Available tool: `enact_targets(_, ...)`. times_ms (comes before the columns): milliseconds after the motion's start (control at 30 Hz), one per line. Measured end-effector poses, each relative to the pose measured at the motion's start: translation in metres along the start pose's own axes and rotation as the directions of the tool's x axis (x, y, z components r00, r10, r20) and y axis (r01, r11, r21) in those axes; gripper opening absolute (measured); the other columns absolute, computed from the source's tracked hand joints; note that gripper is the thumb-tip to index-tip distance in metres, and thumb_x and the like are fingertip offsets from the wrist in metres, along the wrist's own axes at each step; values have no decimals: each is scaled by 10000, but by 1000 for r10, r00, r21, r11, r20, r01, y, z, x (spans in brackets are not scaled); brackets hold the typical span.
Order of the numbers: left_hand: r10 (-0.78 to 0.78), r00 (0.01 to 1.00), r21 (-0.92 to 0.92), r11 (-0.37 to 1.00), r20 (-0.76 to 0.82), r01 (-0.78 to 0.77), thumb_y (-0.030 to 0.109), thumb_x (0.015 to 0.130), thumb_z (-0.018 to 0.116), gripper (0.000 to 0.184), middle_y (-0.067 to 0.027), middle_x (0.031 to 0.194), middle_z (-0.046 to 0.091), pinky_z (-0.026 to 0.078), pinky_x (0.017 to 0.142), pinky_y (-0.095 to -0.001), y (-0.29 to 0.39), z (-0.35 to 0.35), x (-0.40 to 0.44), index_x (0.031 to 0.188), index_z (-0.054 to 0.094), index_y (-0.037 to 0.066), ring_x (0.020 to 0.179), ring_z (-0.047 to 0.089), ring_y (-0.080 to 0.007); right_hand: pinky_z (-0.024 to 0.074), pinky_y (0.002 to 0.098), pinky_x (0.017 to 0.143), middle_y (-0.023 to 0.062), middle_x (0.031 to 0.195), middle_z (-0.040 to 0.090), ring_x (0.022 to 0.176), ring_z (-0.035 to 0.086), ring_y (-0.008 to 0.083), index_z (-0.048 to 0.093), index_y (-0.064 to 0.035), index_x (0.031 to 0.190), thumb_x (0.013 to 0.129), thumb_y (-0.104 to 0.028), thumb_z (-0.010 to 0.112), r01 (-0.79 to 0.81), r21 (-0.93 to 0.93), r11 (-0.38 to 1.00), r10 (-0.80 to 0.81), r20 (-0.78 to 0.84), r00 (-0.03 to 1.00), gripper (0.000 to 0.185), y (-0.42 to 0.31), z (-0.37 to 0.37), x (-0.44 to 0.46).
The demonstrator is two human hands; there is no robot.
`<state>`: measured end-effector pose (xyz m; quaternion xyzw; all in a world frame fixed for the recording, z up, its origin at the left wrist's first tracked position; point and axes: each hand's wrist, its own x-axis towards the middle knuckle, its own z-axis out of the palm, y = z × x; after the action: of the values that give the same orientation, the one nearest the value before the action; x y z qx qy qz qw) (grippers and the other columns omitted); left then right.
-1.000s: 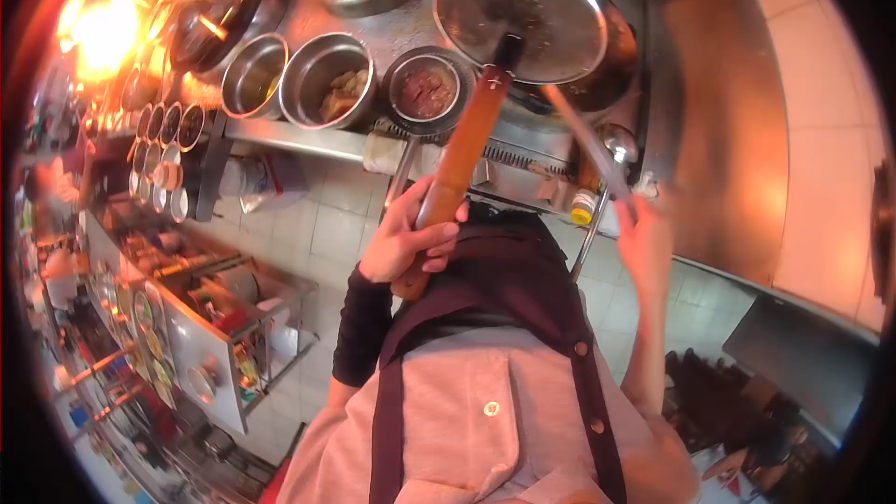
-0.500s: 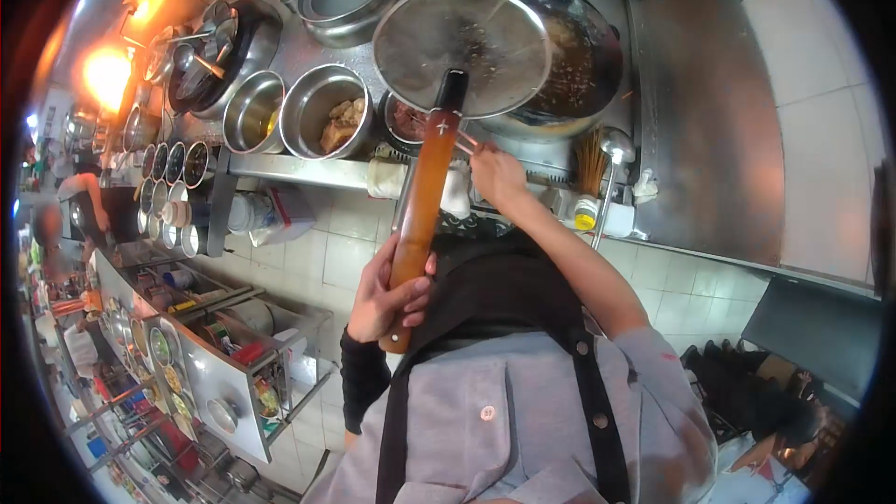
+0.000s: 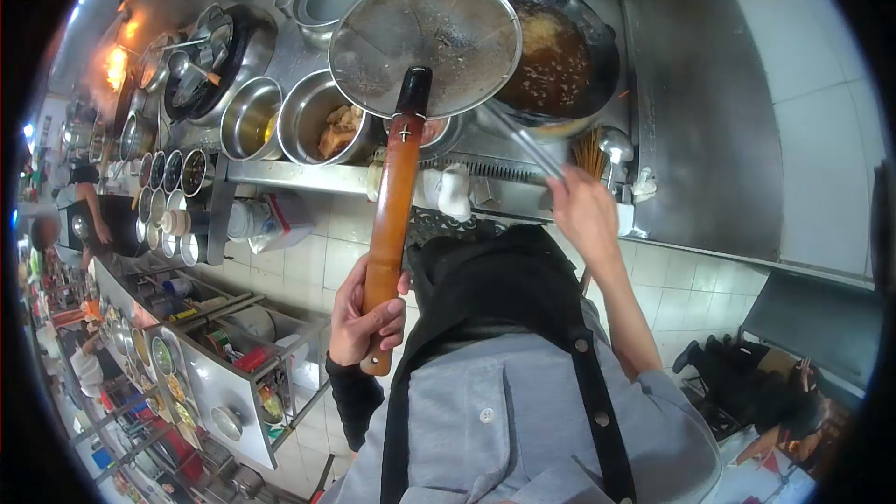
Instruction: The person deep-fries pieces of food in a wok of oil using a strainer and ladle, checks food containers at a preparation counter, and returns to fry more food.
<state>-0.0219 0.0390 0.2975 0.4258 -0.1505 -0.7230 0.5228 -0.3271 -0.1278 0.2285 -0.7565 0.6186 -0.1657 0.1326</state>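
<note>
My left hand (image 3: 369,315) is closed around the wooden handle of a wide round mesh strainer (image 3: 425,42). The strainer is held level above the stove, its mesh darkened and bearing small bits. Closed on long metal tongs (image 3: 529,142), my right hand (image 3: 586,212) is at the counter's front edge; the tongs are smeared by motion and point toward the wok. A black wok (image 3: 605,56) to the right contains brown bubbling liquid with pale pieces. Under the strainer, partly hidden, is a metal bowl (image 3: 455,135) with pinkish meat in it.
Left of the strainer stand a pot of browned chunks (image 3: 297,117) and a pot of yellowish liquid (image 3: 245,98). A ladle (image 3: 614,142) and a bamboo brush (image 3: 589,151) stand at the right edge. Flames (image 3: 116,67) burn far left. Other people are at both sides.
The strainer has shifted left, showing more of the wok. My right hand has moved right and down, drawing the tongs away from the meat bowl toward the wok.
</note>
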Motion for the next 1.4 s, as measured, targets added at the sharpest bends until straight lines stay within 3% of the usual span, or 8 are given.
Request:
enact_targets(167, 8, 999, 24, 1000, 44, -9, -131, 913, 589, 630, -120, 1105, 525, 390, 434, -201, 0, -1, 5, 1481, 368, 30, 561, 433, -61, 556, 551, 709, 256, 867, 697, 772, 696, 458, 687, 20, 923, 955, -210, 661, -189, -72, 979, 186, -43, 982, 234, 24, -33, 31)
enact_targets(300, -4, 999, 50, 999, 48, 1, -93, 905, 620, 679, -113, 1083, 492, 370, 395, -185, -6, -4, 15, 1511, 344, 39, 542, 415, -43, 571, 525, 794, 266, 916, 723, 898, 713, 452, 717, 5, 928, 956, -259, 658, -100, -241, 965, 68, -139, 988, 272, 78, -1, 98)
enact_targets(400, -16, 997, 52, 999, 72, 12, -95, 907, 618, 646, -114, 1096, 493, 375, 402, -182, -6, -2, 23, 1486, 364, 37, 551, 420, -43, 565, 529, 803, 266, 913, 724, 906, 709, 460, 708, 18, 924, 963, -265, 653, -185, -218, 958, 162, -119, 980, 291, 71, -9, 112)
enact_targets(500, -44, 994, 29, 999, 98, 41, -104, 908, 616, 610, -104, 1109, 512, 375, 424, -180, -11, -2, 30, 1454, 385, 38, 564, 427, -48, 563, 533, 775, 268, 908, 718, 891, 708, 462, 688, 28, 944, 975, -266, 643, -312, -208, 927, 259, -246, 934, 300, 51, -31, 65)
enact_targets(633, -82, 988, -13, 996, 128, 84, -123, 919, 597, 601, -86, 1128, 530, 381, 456, -192, -14, 3, 43, 1454, 384, 48, 591, 440, -62, 561, 544, 721, 261, 862, 715, 838, 706, 467, 654, 18, 984, 987, -267, 630, -331, -144, 933, 318, -101, 943, 286, 20, -50, -16)
enact_targets(900, -87, 981, 12, 996, 171, 87, -111, 914, 605, 738, -79, 1103, 516, 363, 448, -180, -9, 19, 57, 1566, 309, 66, 591, 420, -54, 597, 479, 677, 227, 890, 724, 751, 739, 383, 693, 22, 975, 937, -197, 653, 121, -148, 982, -93, 180, 979, 226, -19, 54, -5)
enact_targets(1133, -90, 979, 23, 996, 185, 87, -112, 919, 597, 713, -74, 1099, 511, 373, 454, -184, -13, 20, 60, 1552, 317, 60, 600, 427, -59, 618, 398, 679, 214, 922, 731, 749, 753, 323, 704, 48, 1000, 889, -112, 605, 480, -151, 864, -452, 187, 872, 219, -20, 198, 69)
enact_targets(1400, -80, 978, -12, 996, 193, 84, -105, 926, 604, 698, -75, 1101, 517, 381, 459, -188, -5, 20, 58, 1542, 324, 63, 600, 430, -64, 586, 481, 712, 227, 944, 719, 816, 727, 401, 699, -2, 984, 979, -224, 614, 106, -98, 990, -94, 118, 989, 238, -27, 62, 6)
